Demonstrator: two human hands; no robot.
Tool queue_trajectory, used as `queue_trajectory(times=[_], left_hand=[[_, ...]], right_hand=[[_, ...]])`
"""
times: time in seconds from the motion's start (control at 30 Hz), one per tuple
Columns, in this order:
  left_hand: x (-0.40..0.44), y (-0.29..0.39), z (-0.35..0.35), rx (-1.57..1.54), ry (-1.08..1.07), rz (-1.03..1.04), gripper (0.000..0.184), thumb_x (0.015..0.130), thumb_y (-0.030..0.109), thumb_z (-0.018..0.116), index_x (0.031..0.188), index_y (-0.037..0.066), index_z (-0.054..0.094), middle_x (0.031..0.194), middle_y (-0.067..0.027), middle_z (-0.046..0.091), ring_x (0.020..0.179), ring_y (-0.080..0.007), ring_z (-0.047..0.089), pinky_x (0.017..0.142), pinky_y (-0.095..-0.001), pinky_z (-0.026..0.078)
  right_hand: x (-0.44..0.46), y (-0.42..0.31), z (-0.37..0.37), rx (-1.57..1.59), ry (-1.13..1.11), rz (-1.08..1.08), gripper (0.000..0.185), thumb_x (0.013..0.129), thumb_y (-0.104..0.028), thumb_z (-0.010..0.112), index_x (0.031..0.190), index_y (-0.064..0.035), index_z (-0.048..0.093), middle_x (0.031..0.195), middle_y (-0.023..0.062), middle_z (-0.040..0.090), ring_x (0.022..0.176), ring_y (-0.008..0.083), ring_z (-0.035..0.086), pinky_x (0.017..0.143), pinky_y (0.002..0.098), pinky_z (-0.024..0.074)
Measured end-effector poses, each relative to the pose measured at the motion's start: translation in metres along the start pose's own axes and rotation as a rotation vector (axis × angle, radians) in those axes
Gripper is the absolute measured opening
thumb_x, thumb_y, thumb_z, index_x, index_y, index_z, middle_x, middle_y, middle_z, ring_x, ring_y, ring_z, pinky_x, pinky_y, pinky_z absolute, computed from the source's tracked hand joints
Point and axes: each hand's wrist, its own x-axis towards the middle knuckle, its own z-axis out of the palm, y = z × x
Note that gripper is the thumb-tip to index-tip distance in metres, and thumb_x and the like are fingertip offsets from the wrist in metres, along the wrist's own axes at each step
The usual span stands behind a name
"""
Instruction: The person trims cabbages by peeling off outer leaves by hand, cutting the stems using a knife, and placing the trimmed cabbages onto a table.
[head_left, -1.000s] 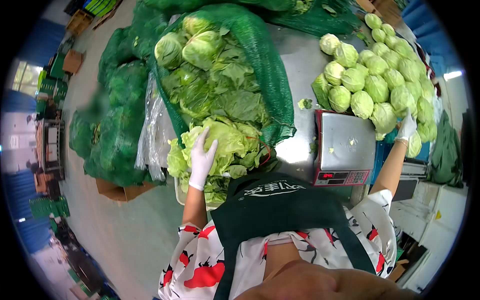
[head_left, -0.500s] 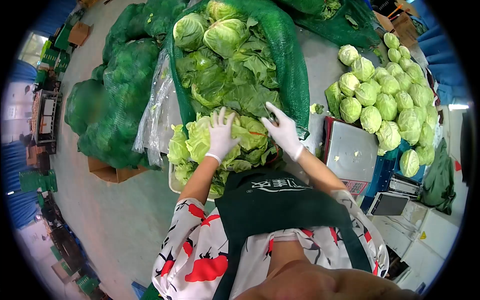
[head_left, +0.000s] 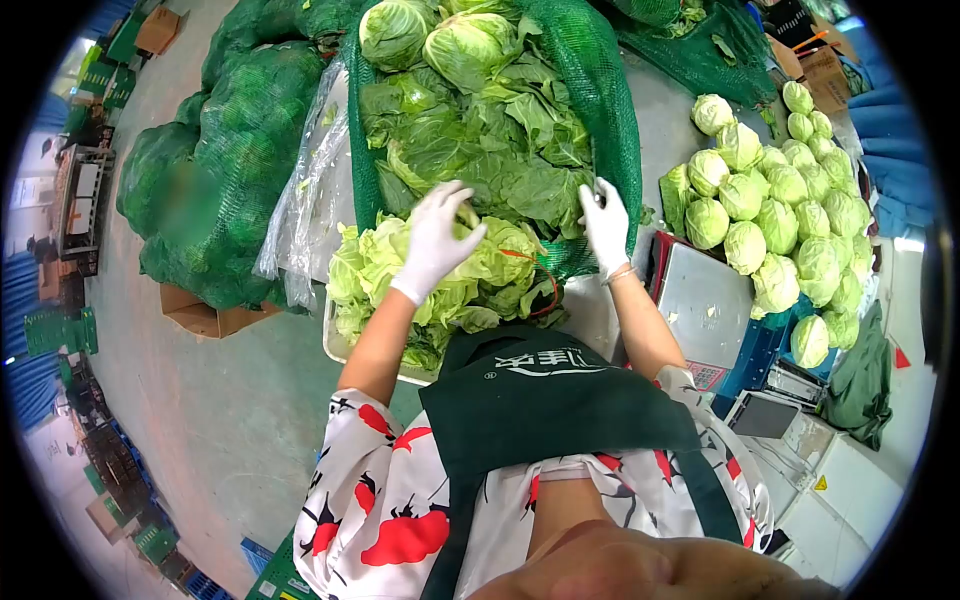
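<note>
1. The open green mesh sack [head_left: 612, 110], the landmark, points its long axis away from the body; broad dark-green leaves [head_left: 490, 150] and round green cabbages [head_left: 465, 50] fill it, the cabbages at its far end.
2. Right of the sack: a heap of pale-green cabbages [head_left: 775, 220].
3. Between the sack's near end and the body: loose light-green leaves [head_left: 385, 255].
4. The left hand [head_left: 435, 245], white-gloved and half-curled, is at the sack's near end. A pale-green stub [head_left: 467, 213] lies at its fingertips, nearer than to the right; whether gripped, I cannot tell.
5. The white-gloved right hand [head_left: 606, 230], by the sack's right edge, pinches 1 small dark item [head_left: 599, 200].
</note>
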Motion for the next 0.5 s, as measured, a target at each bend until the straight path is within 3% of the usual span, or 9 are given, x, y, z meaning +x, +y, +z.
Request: queue_trajectory(times=[0.03, 0.07, 0.17, 0.23, 0.27, 0.3, 0.37, 0.4, 0.5], left_hand=[[0.010, 0.009, 0.009, -0.190, 0.064, 0.056, 0.046, 0.086, 0.027, 0.076, 0.127, 0.011, 0.063, 0.136, -0.0150, 0.060, 0.128, -0.0315, 0.056, 0.109, -0.0428, 0.045], [0.019, 0.023, 0.017, -0.242, 0.067, 0.103, 0.040, 0.088, 0.024, 0.073, 0.125, 0.010, 0.065, 0.129, -0.0148, 0.064, 0.124, -0.0306, 0.059, 0.106, -0.0410, 0.047], [0.055, 0.056, 0.054, -0.210, 0.086, 0.286, 0.033, 0.091, 0.022, 0.067, 0.120, 0.008, 0.067, 0.125, -0.0153, 0.067, 0.122, -0.0317, 0.060, 0.106, -0.0425, 0.046], [0.085, 0.062, 0.096, 0.066, 0.068, 0.281, 0.054, 0.092, 0.047, 0.061, 0.120, 0.001, 0.066, 0.130, -0.0166, 0.064, 0.132, -0.0323, 0.052, 0.106, -0.0440, 0.041], [0.100, 0.082, 0.085, 0.304, -0.169, 0.218, 0.066, 0.090, 0.058, 0.058, 0.121, 0.000, 0.066, 0.130, -0.0164, 0.064, 0.133, -0.0323, 0.051, 0.102, -0.0434, 0.040], [0.114, 0.102, 0.072, 0.538, -0.406, 0.146, 0.079, 0.087, 0.069, 0.055, 0.123, -0.001, 0.066, 0.131, -0.0162, 0.065, 0.134, -0.0323, 0.050, 0.098, -0.0427, 0.040], [0.123, 0.108, 0.090, 0.724, -0.445, 0.219, 0.098, 0.081, 0.083, 0.048, 0.128, -0.001, 0.065, 0.131, -0.0147, 0.065, 0.135, -0.0311, 0.048, 0.093, -0.0407, 0.037], [0.127, 0.109, 0.094, 0.764, -0.515, 0.246, 0.102, 0.081, 0.086, 0.046, 0.132, -0.001, 0.063, 0.131, -0.0145, 0.064, 0.138, -0.0322, 0.045, 0.094, -0.0410, 0.036], [0.127, 0.112, 0.093, 0.769, -0.587, 0.282, 0.111, 0.071, 0.086, 0.060, 0.138, -0.002, 0.058, 0.142, -0.0183, 0.058, 0.144, -0.0357, 0.040, 0.104, -0.0468, 0.037]], right_hand=[[0.009, -0.003, 0.001, 0.123, -0.027, 0.189, 0.049, 0.093, -0.029, 0.069, 0.129, 0.0036, 0.060, 0.091, 0.0179, 0.071, 0.075, 0.0260, 0.066, 0.075, 0.0361, 0.0530], [0.028, 0.035, 0.006, -0.002, 0.021, 0.018, 0.049, 0.095, -0.031, 0.066, 0.127, 0.0053, 0.061, 0.086, 0.0177, 0.070, 0.072, 0.0263, 0.066, 0.071, 0.0361, 0.0519], [0.038, 0.028, -0.010, -0.255, -0.145, 0.038, 0.045, 0.096, -0.037, 0.061, 0.110, 0.0063, 0.064, 0.088, 0.0284, 0.068, 0.081, 0.0429, 0.067, 0.076, 0.0444, 0.0526], [0.036, 0.028, -0.007, -0.260, -0.095, 0.067, 0.046, 0.096, -0.040, 0.060, 0.104, 0.0053, 0.064, 0.091, 0.0327, 0.067, 0.091, 0.0491, 0.065, 0.081, 0.0489, 0.0519], [0.039, 0.036, -0.003, -0.268, -0.092, 0.077, 0.049, 0.095, -0.042, 0.059, 0.105, 0.0057, 0.065, 0.092, 0.0334, 0.067, 0.093, 0.0494, 0.065, 0.081, 0.0502, 0.0519], [0.041, 0.034, -0.002, -0.240, -0.131, 0.094, 0.057, 0.095, -0.047, 0.059, 0.115, 0.0061, 0.064, 0.091, 0.0306, 0.069, 0.089, 0.0475, 0.068, 0.080, 0.0493, 0.0523], [0.043, 0.032, -0.009, -0.043, -0.268, 0.401, 0.069, 0.093, -0.052, 0.060, 0.129, 0.0077, 0.058, 0.094, 0.0242, 0.072, 0.083, 0.0373, 0.071, 0.077, 0.0429, 0.0547], [0.046, 0.042, -0.008, 0.078, -0.311, 0.367, 0.077, 0.093, -0.055, 0.061, 0.136, 0.0088, 0.052, 0.097, 0.0185, 0.072, 0.077, 0.0262, 0.070, 0.068, 0.0357, 0.0556], [0.048, 0.044, -0.013, 0.396, -0.453, 0.510, 0.072, 0.089, -0.051, 0.070, 0.130, 0.0072, 0.058, 0.096, 0.0133, 0.071, 0.069, 0.0188, 0.066, 0.052, 0.0311, 0.0512]])
